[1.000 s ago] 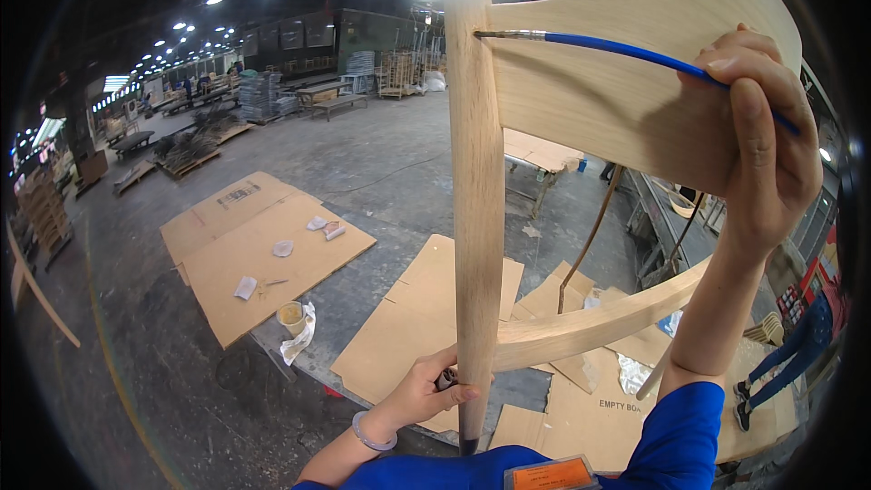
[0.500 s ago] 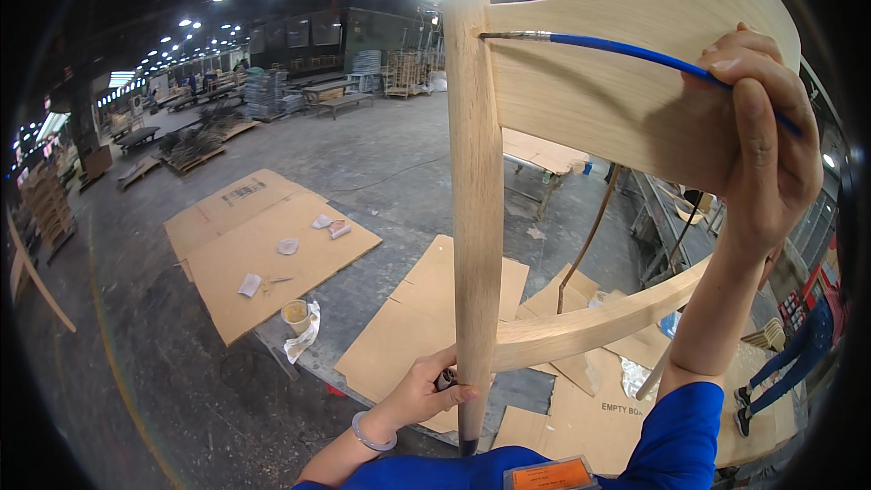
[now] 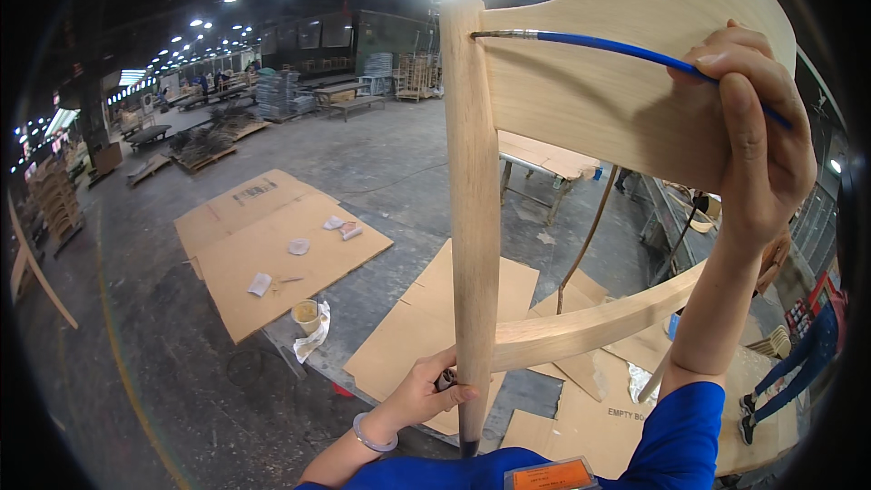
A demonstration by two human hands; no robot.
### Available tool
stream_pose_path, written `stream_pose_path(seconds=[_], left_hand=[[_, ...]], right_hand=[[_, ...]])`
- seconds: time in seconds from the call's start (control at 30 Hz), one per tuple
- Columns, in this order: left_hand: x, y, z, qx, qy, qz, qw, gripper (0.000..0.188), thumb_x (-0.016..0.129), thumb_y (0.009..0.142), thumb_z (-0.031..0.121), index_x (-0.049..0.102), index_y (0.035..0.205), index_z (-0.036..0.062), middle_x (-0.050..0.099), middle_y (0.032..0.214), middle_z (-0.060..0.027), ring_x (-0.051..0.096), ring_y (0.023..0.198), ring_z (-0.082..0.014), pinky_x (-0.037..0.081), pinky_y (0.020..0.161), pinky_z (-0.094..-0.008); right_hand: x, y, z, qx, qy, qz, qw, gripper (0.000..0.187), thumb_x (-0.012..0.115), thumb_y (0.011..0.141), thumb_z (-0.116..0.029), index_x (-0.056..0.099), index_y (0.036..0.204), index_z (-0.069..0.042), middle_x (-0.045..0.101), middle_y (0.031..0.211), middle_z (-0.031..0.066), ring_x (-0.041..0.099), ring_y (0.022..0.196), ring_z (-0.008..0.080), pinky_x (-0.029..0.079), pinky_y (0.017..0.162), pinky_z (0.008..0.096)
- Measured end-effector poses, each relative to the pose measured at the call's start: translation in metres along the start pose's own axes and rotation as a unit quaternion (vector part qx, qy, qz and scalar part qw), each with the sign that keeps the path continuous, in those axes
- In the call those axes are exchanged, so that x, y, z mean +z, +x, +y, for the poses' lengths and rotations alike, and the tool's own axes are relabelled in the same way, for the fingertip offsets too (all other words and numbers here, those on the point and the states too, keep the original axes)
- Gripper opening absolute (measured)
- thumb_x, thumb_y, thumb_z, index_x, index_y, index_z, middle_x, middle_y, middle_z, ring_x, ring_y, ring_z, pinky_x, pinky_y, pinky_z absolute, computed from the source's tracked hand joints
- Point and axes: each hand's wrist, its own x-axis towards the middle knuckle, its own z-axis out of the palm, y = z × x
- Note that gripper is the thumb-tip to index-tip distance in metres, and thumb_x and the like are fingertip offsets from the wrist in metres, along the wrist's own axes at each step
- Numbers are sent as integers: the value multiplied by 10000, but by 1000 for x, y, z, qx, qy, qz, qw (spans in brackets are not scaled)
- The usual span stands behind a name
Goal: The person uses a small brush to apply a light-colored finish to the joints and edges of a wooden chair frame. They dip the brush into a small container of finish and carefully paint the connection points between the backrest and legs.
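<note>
In my right hand [image 3: 760,141], a slim blue-handled paintbrush [image 3: 617,47] is pinched between thumb and fingers. Its dark tip touches the top of a pale wooden chair post [image 3: 474,218], beside the joint with the broad curved backrest [image 3: 585,95]. That hand is in front of the backrest's right part. My left hand [image 3: 419,395] is wrapped round the lower post, just below where a curved wooden rail [image 3: 590,327] joins it. A small dark cylindrical piece [image 3: 445,379] shows between the left fingers; its kind I cannot make out.
Cardboard sheets [image 3: 299,263] cover parts of the work table, with crumpled scraps on one. A tub [image 3: 307,312] with a white cloth [image 3: 314,334] stands at the table's left edge. Another person's legs [image 3: 798,358] show at the right. Stacked pallets and benches stand farther back.
The brush tip has moved slightly left across the post. The surroundings have shifted a little to the right in the picture. Both hands keep their grip.
</note>
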Motion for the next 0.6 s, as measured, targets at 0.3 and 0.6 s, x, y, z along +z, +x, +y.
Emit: stream_pose_path(seconds=[0.3,0.6], left_hand=[[-9,-7,4,-8,-5,-1,1000,708,840,1002,410,581,1484,-38,826,1173,-109,581,602,-47,462,532,-211],[-18,-13,7,-6,7,3,1000,697,835,1009,390,572,1493,-35,827,1181,-110,589,600,-51,461,524,-215]], right_hand=[[8,4,0,-6,19,12,1000,211,576,1123,-50,728,1195,76,760,1106,182,682,1126,314,451,1152,521],[17,11,2,-31,29,-2,999,211,582,1127,-51,719,1194,94,739,1101,206,676,1095,312,501,1058,467]])
